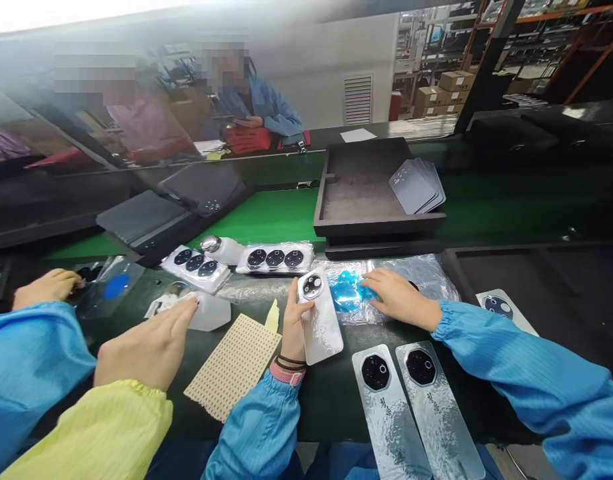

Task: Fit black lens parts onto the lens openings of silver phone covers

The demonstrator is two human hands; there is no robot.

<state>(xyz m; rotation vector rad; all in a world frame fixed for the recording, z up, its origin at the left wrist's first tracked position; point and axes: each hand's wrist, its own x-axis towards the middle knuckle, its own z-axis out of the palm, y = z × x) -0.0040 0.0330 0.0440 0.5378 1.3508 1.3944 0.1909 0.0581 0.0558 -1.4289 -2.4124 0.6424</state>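
Likeliest mishap, as judged here: the pale back panel (327, 330) slipping, since one hand alone bore it, by its left side, and the face looked glossy; a drop could have scuffed it against the desk (329, 400) or the two silvery panels (392, 417) lying near. Second risk: the thin blue pieces (346, 293) looked apt to cling together or drag on the clear plastic (426, 270) around them. A co-worker's hand (141, 347) was also close enough to jog the left forearm. Panel lay tilted, camera side up, inside the left grip (292, 327): clamped on its left edge, thumb over the face below the camera ring. Right grip (404, 299) was beyond the panel's right edge, fingertips at the blue pieces; whether pinched together, could not tell.
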